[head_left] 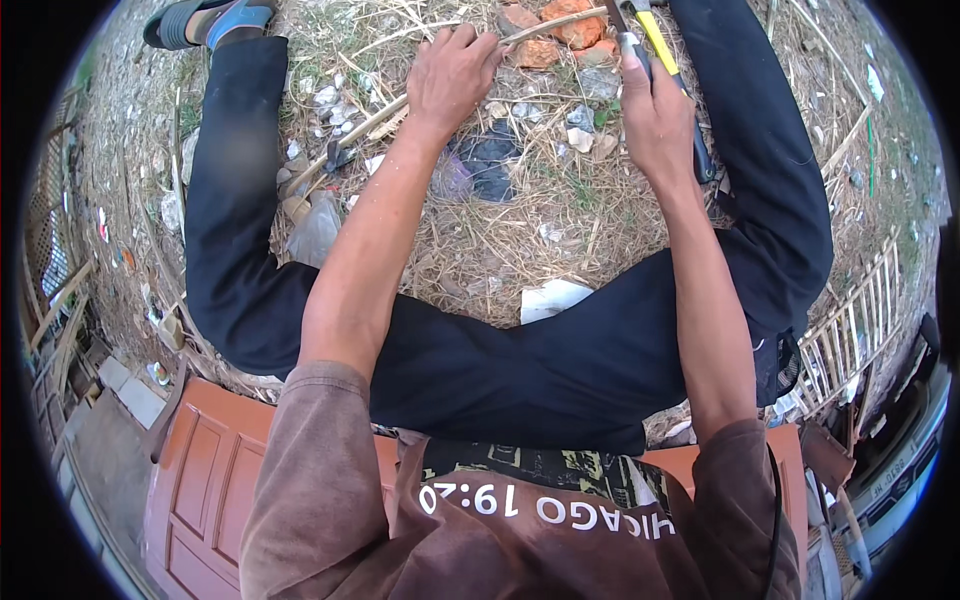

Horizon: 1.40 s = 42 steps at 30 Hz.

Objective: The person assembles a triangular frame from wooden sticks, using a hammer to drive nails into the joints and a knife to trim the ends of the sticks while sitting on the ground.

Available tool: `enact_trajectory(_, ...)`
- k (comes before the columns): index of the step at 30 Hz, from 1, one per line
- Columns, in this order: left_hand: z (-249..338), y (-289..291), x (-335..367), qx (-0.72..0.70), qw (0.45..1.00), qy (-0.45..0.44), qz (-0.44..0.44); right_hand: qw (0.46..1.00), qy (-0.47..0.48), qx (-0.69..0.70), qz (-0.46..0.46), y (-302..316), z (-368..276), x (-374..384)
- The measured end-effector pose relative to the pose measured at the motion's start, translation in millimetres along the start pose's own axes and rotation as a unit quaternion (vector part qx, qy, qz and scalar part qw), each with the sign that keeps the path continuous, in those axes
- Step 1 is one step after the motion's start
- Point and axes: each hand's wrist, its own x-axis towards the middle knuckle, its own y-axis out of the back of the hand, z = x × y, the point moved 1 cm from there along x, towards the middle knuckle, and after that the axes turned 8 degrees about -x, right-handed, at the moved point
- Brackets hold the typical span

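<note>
A hammer with a yellow shaft and a black rubber grip slants across the top of the view, its dark head cut off at the upper edge. The right hand is closed around the lower shaft, fingers wrapped tight, thumb along the handle. Just left of it, a thin bamboo strip runs diagonally over the ground (pale, dry, long enough to pass under the wrist), and the left hand presses down on it with curled fingers, gripping or pinning it; which of the two cannot be told. Broken orange bricks lie just beyond both hands. Nearer the body, between the black-trousered legs, sit a crumpled black plastic bag and a white scrap on dry straw. An orange panelled door lies under the person.
</note>
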Motion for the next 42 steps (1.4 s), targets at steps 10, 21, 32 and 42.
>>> enact_trajectory(10, 2.8, 3.4, -1.1, 0.025, 0.999, 0.007, -0.022, 0.997, 0.027, 0.068, -0.022, 0.2, -4.3, -3.2)
enact_trajectory(21, 2.3, 6.7, 2.3, 0.033, 0.999, 0.007, -0.029, 0.956, 0.096, 0.277, 0.007, 25.5, -32.1, 1.0)
enact_trajectory(32, 7.7, 4.4, -2.9, 0.028, 0.998, 0.019, -0.044, 0.973, 0.034, 0.227, -0.017, -7.8, 10.3, 7.4)
enact_trajectory(42, 11.0, 0.8, 7.0, 0.004, 1.000, 0.017, -0.016, 0.995, -0.069, -0.022, -0.075, -26.1, 41.1, 0.4)
